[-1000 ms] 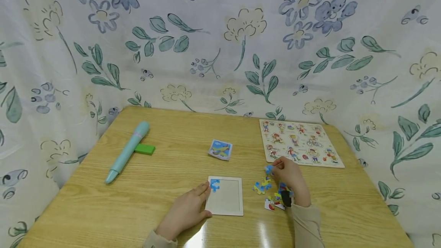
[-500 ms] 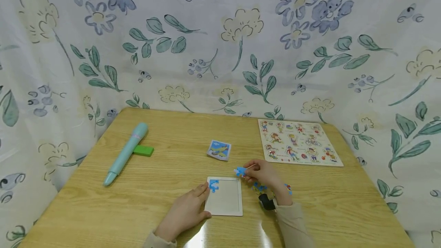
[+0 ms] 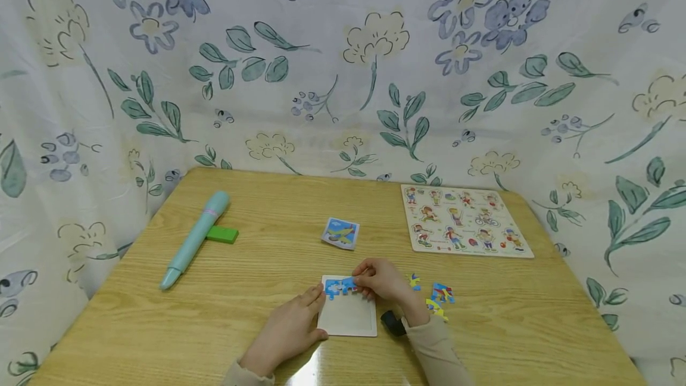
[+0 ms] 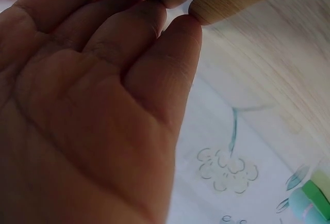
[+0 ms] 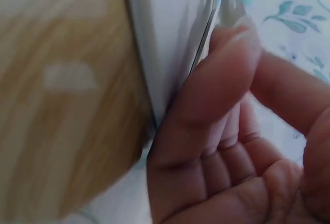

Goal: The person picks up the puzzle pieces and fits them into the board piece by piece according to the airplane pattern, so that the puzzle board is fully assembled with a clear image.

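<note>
A shallow white puzzle tray (image 3: 347, 320) lies on the wooden table in front of me. In its upper left corner sits a blue jigsaw piece (image 3: 330, 288). My right hand (image 3: 387, 282) pinches another blue jigsaw piece (image 3: 348, 284) at the tray's top edge, right beside the corner one. My left hand (image 3: 289, 321) rests along the tray's left side, its thumb near the lower left corner. In the left wrist view the fingers (image 4: 167, 61) look nearly straight. The right wrist view shows thumb and forefinger together; the piece there is blurred.
Loose jigsaw pieces (image 3: 442, 292) lie right of the tray, partly behind the right arm. A small airplane picture card (image 3: 341, 233) lies behind it. A peg puzzle board (image 3: 466, 222) is at back right; a teal pen-shaped object (image 3: 195, 240) and green block (image 3: 223, 234) are left.
My right hand has carried the blue jigsaw piece leftward from the loose pieces to the tray's top edge, beside the corner piece. The left hand has stayed at the tray's left side.
</note>
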The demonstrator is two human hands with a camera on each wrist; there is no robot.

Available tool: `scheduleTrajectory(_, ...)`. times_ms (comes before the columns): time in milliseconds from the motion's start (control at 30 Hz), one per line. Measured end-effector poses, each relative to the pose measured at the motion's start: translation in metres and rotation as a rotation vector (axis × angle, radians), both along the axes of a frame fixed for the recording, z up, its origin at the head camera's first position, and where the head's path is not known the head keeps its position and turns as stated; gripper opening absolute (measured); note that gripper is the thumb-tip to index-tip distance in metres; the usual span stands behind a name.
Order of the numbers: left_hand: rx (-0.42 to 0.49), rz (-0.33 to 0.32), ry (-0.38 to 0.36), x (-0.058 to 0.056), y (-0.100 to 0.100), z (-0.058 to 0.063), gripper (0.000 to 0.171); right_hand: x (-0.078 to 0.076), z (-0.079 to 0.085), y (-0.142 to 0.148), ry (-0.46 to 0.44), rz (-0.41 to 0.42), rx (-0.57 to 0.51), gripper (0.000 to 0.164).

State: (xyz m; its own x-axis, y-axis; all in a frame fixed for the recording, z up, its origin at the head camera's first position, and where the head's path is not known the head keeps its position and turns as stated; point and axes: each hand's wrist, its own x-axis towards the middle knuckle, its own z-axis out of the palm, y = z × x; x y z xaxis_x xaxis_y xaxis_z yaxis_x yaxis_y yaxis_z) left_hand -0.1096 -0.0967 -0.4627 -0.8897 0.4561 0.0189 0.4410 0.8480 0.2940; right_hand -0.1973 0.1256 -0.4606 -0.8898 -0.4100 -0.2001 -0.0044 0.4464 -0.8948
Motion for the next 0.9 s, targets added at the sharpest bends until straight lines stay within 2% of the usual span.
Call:
scheduleTrajectory(267, 0.004, -0.006, 0.024, 0.001, 0.000, 0.003, 0.076, 0.005, -0.002, -0.011, 0.088, -0.045, 0.072, 0.008)
scheduleTrajectory(467, 0.005, -0.006, 0.027, 0.001, 0.001, 0.003, 0.077, 0.005, -0.003, -0.015, 0.135, -0.065, 0.159, 0.013)
scheduleTrajectory(900, 0.022, 0.003, 0.003, 0.000, 0.001, 0.003, 0.075, 0.005, -0.006, -0.016, 0.178, -0.051, 0.234, 0.022)
